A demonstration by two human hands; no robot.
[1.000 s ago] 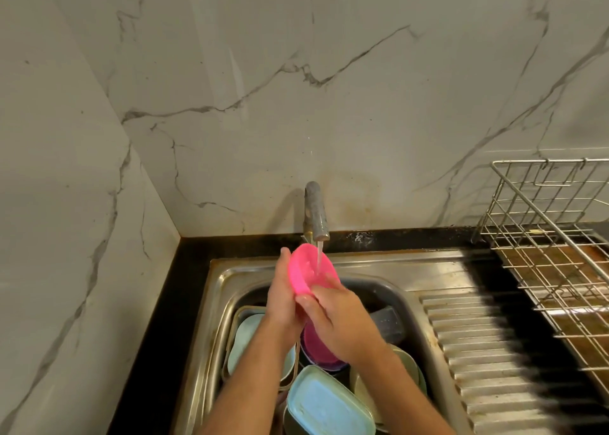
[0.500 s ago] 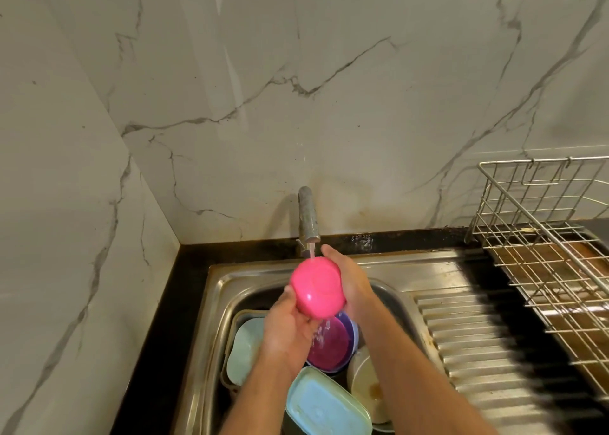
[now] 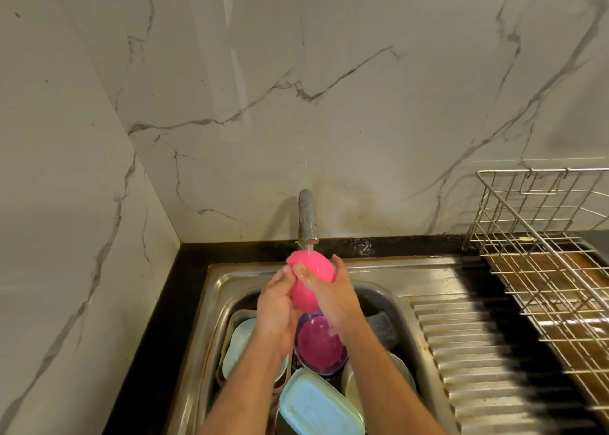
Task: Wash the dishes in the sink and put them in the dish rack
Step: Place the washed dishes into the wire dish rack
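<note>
Pink bowl [image 3: 311,278] — gripped between both hands under the running tap [image 3: 308,217], bottom side outward. Left hand [image 3: 276,306] cupped round its near-left side; right hand [image 3: 333,294] wrapped over its right side, thumb across the front. Below the hands, in the sink [image 3: 379,275]: purple bowl [image 3: 321,344], pale blue lidded box [image 3: 318,405], more pale dishes. Well right of the hands, on the desk — wire dish rack [image 3: 547,256].

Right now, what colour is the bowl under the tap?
Bright pink bowl, seen in the head view.
</note>
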